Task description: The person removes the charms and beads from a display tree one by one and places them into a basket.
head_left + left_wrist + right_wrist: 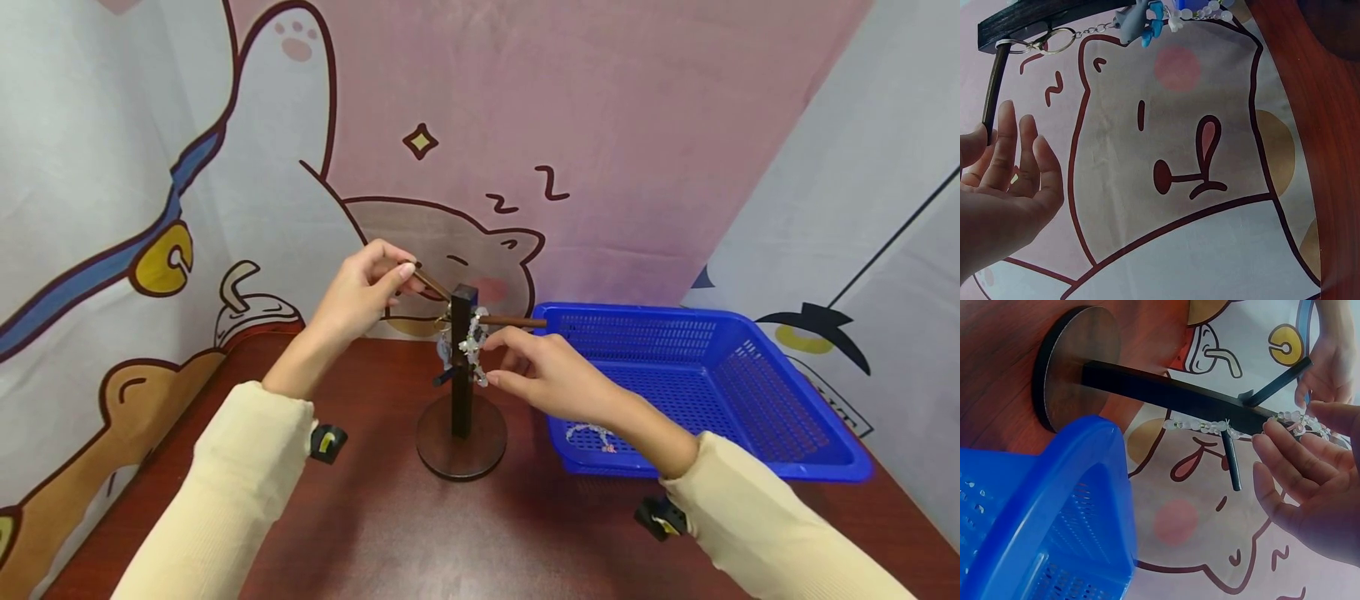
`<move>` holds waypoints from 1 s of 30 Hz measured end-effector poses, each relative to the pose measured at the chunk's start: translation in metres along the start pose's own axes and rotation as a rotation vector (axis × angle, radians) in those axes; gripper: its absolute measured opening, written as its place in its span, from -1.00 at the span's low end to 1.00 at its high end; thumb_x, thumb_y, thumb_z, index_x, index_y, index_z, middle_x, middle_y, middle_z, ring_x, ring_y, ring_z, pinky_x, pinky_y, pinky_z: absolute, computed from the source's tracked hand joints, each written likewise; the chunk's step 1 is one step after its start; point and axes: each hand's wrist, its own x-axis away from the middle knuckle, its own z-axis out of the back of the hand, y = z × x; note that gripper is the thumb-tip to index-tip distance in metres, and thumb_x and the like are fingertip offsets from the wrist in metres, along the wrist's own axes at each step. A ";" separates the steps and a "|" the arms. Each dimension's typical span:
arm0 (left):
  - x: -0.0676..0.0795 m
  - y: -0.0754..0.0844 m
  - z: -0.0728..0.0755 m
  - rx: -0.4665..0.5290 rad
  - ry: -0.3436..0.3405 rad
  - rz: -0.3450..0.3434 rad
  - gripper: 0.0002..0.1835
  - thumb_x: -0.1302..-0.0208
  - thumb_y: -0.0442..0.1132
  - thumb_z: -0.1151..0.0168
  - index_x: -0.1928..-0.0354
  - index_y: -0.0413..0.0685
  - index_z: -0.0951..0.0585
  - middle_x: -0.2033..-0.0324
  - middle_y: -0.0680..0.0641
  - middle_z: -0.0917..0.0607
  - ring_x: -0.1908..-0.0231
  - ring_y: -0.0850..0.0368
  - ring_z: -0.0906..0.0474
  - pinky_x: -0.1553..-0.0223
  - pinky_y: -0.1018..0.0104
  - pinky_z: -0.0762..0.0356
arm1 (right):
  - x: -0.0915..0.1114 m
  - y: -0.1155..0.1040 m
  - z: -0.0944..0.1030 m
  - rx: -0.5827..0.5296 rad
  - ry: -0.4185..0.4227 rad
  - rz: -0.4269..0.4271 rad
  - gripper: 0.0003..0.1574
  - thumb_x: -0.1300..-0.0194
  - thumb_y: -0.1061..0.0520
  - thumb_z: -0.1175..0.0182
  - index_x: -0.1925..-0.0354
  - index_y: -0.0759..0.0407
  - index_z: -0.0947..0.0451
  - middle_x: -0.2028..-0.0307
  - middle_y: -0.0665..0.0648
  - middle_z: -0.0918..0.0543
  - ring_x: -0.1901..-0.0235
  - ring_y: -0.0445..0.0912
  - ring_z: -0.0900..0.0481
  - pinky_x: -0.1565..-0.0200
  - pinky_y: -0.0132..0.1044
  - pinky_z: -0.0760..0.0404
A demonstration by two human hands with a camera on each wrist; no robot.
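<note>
A dark wooden peg stand with a round base stands on the table. My left hand pinches the outer end of its upper left peg. From that peg hangs a keychain with a grey and blue dolphin-like charm. At the stand's right side, my right hand holds a clear beaded bracelet by thumb and fingers, near the upper right peg. Pale beads also hang by a lower peg in the right wrist view. My right fingers partly hide the bracelet there.
To the right of the stand sits a blue plastic basket, its left rim close to my right hand. Inside lies another beaded bracelet with a pink bit. A cartoon-printed cloth hangs behind the reddish-brown table.
</note>
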 end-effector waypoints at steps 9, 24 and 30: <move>0.001 0.000 0.001 0.001 -0.005 0.001 -0.78 -0.38 -0.24 0.04 0.06 -0.22 -0.45 0.30 -0.22 -0.63 0.28 0.15 -0.54 0.28 0.37 -0.47 | -0.005 0.000 -0.003 -0.027 0.012 0.023 -0.69 -0.18 0.22 -0.22 0.09 0.23 -0.45 0.53 -0.04 -0.60 0.65 -0.24 -0.42 0.56 -0.36 -0.42; 0.000 0.001 0.000 -0.003 -0.002 -0.006 -0.77 -0.38 -0.26 0.04 0.05 -0.28 -0.44 0.32 -0.24 -0.63 0.31 0.14 -0.53 0.31 0.40 -0.47 | -0.014 -0.004 -0.007 -0.013 0.040 0.032 -0.71 -0.18 0.21 -0.24 0.13 0.23 -0.43 0.55 0.00 -0.61 0.60 -0.27 -0.46 0.54 -0.36 -0.44; 0.000 0.001 0.000 -0.005 0.002 -0.008 -0.76 -0.37 -0.25 0.02 0.06 -0.29 -0.44 0.33 -0.22 -0.64 0.32 0.13 -0.52 0.32 0.41 -0.47 | -0.016 -0.006 -0.009 -0.042 0.055 0.031 -0.79 -0.19 0.22 -0.22 0.20 0.24 -0.44 0.57 0.00 -0.62 0.59 -0.27 -0.49 0.56 -0.36 -0.43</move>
